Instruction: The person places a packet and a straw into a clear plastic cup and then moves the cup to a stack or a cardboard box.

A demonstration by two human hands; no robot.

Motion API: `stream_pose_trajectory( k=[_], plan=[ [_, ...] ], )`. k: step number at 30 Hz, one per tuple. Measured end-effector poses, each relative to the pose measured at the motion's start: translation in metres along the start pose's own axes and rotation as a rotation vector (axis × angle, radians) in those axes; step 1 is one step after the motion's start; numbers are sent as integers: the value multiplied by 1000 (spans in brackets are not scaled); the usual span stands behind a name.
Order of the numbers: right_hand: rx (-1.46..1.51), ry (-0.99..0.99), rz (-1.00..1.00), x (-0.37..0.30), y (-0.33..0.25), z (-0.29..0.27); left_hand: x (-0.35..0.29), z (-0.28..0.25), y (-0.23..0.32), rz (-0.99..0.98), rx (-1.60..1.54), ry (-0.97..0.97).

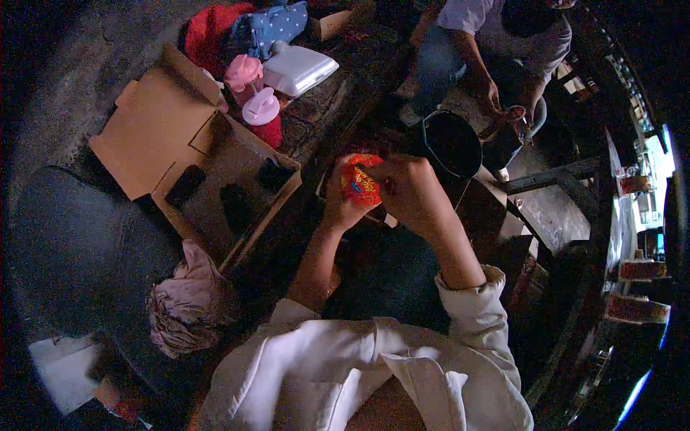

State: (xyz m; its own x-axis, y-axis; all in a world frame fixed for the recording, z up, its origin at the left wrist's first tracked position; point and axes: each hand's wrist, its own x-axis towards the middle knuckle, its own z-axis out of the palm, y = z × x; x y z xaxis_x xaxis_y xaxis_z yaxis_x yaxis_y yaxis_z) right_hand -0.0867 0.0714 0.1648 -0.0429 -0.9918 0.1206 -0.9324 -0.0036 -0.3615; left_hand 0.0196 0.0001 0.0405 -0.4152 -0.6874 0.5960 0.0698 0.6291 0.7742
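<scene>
In front of my chest, my left hand [343, 207] is wrapped around a small, rounded red-orange piece [361, 188] with yellow and blue print on its face. Whether it is a packet or a tub I cannot tell. My right hand [408, 183] is curled against the right side of this red-orange piece, knuckles up. Its fingertips are in shadow, so what they pinch is hidden.
To the left lies an open cardboard box [154, 133] with dark things inside; a crumpled pinkish cloth [188, 302] is below. Behind stand two pink-lidded cups [244, 72] and a white foam box [300, 70]. A black bucket [451, 146] and a seated person [496, 50] are ahead right.
</scene>
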Motion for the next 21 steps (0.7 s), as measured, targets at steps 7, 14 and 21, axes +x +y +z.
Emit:
stream_pose_trajectory(
  k=[7,14,21],
  plan=[
    [154,93,81,-2,1,5,-3,5,-8,-49,2,-70],
    [99,8,121,-3,7,5,-7,13,-11,-99,-22,-106],
    [134,2,126,-8,7,3,-8,10,-9,-97,-70,-44]
  ],
)
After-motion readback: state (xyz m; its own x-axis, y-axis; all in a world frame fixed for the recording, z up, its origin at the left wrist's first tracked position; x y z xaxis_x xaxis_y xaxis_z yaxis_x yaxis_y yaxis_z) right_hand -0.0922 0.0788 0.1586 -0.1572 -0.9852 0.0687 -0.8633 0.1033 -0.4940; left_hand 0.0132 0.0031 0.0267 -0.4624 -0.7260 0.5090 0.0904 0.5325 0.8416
